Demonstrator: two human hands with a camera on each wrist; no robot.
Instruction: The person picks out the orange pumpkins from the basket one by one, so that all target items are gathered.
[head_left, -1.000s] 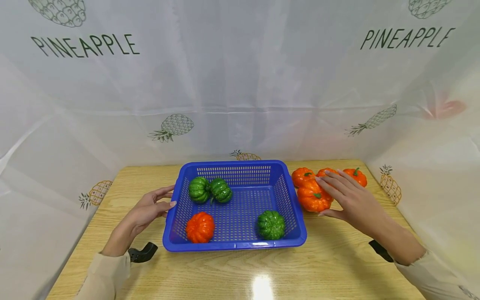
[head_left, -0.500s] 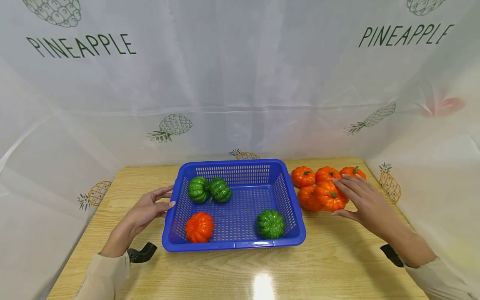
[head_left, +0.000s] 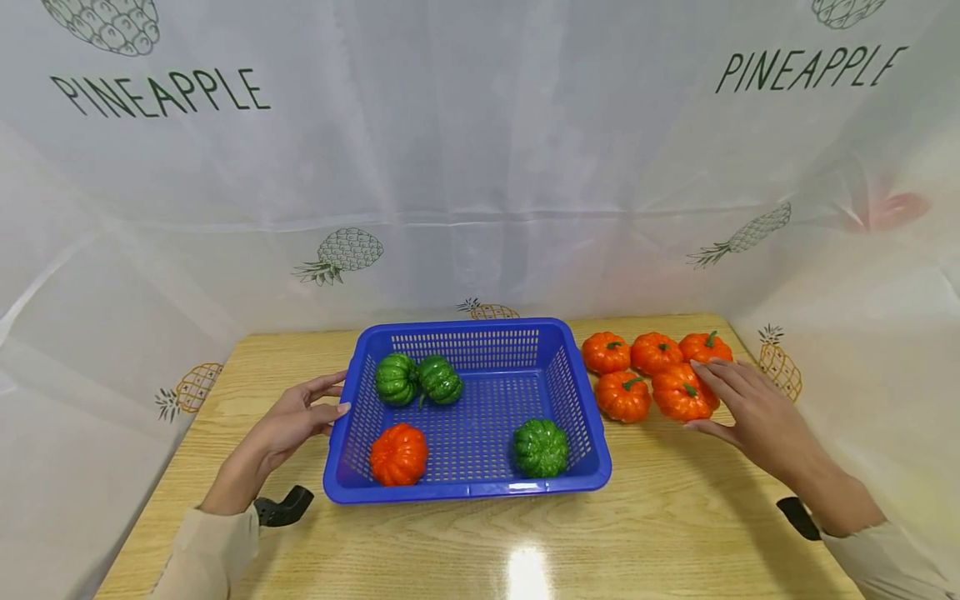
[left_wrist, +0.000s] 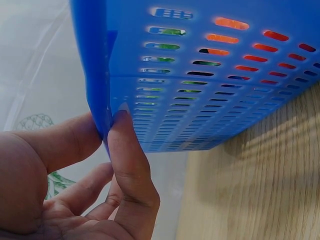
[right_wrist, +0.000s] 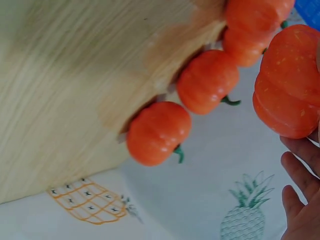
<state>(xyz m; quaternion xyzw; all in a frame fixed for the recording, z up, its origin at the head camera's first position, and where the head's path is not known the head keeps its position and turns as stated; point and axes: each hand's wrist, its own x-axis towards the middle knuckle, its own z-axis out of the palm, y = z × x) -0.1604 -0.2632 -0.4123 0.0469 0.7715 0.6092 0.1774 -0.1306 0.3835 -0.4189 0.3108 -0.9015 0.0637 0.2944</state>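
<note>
My left hand (head_left: 292, 425) pinches the left rim of a blue plastic basket (head_left: 468, 491); the left wrist view shows thumb and finger (left_wrist: 129, 165) on either side of that rim. On the right, my right hand (head_left: 765, 421) grips a small orange pumpkin (head_left: 678, 393) with a green stem. In the right wrist view this pumpkin (right_wrist: 287, 82) appears above the table, its right part cut off by the frame. Inside the basket lie two green pumpkins (head_left: 397, 380) at the back left, another green pumpkin (head_left: 541, 448) at the front right and an orange pumpkin (head_left: 399, 455) at the front left.
Several orange pumpkins stand right of the basket: a back row of three, with the middle pumpkin (head_left: 656, 353) between two others, and a front pumpkin (head_left: 623, 396) by the basket wall. A white pineapple-print sheet (head_left: 480, 167) hangs behind the wooden table (head_left: 420, 550).
My right hand has moved right with the orange pumpkin, away from the basket, uncovering the front pumpkin and the back row. My left hand stays on the basket rim.
</note>
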